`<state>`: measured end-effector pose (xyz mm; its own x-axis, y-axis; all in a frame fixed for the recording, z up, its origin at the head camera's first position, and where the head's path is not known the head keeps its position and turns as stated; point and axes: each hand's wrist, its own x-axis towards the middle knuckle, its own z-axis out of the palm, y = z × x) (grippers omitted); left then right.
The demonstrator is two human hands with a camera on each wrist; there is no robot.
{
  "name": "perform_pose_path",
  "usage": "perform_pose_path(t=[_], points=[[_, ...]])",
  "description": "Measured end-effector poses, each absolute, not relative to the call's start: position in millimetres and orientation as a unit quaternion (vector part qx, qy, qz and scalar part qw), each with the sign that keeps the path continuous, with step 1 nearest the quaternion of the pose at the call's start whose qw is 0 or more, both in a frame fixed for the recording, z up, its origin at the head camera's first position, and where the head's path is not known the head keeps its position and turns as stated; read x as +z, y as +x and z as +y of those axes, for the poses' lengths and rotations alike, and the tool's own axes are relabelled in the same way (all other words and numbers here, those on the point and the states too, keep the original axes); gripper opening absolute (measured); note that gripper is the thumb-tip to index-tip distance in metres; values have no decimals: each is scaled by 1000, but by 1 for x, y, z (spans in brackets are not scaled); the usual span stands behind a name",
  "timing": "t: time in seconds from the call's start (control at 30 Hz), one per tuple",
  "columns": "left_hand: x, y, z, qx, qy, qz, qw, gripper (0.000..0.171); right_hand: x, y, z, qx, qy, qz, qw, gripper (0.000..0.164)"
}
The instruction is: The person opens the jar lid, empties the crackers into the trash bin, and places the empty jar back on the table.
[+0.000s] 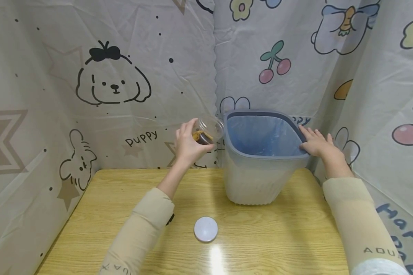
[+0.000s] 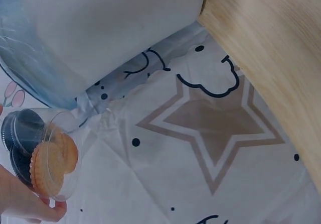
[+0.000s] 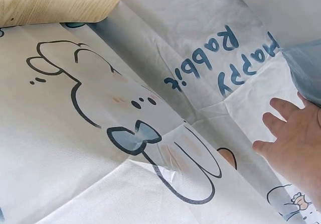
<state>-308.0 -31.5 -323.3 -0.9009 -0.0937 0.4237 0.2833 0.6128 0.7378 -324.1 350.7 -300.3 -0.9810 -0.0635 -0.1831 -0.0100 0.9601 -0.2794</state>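
My left hand (image 1: 187, 144) grips a clear plastic jar (image 1: 210, 125), tipped with its open end toward the bin's left side. Inside the jar are round biscuits, golden ones (image 2: 47, 169) with scalloped edges and dark ones (image 2: 21, 138). The bin (image 1: 258, 179) stands at the back of the wooden table, with a pale body and a bluish liner and rim. On its right rim rests my right hand (image 1: 318, 142), fingers spread and mostly straight. A round white lid (image 1: 205, 229) lies flat on the table in front of the bin.
The wooden table (image 1: 130, 202) ends at a patterned cloth (image 1: 179, 84) hanging behind and on both sides. A small black object (image 1: 170, 219) shows beside my left sleeve.
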Motion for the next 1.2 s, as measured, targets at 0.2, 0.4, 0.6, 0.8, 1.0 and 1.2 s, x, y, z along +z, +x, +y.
perform_pose_path(t=[0.2, 0.4, 0.6, 0.8, 1.0, 1.2], points=[[-313, -310, -25, -409, -68, -881, 227, 87, -300, -324, 350, -140, -18, 986, 94, 72], [-302, -314, -16, -373, -89, -894, 233, 86, -300, -324, 350, -141, -17, 986, 92, 72], [-295, -318, -9, -346, -101, -903, 232, 87, -300, -324, 350, -141, -16, 986, 92, 72], [-291, -321, -2, -326, -106, -912, 227, 87, -301, -324, 350, -139, -15, 986, 94, 71], [-286, -323, 2, -294, -114, -921, 228, 86, -301, -325, 349, -139, -15, 986, 94, 72], [-282, -325, 6, -262, -126, -930, 224, 87, -302, -326, 350, -141, -17, 986, 92, 72]])
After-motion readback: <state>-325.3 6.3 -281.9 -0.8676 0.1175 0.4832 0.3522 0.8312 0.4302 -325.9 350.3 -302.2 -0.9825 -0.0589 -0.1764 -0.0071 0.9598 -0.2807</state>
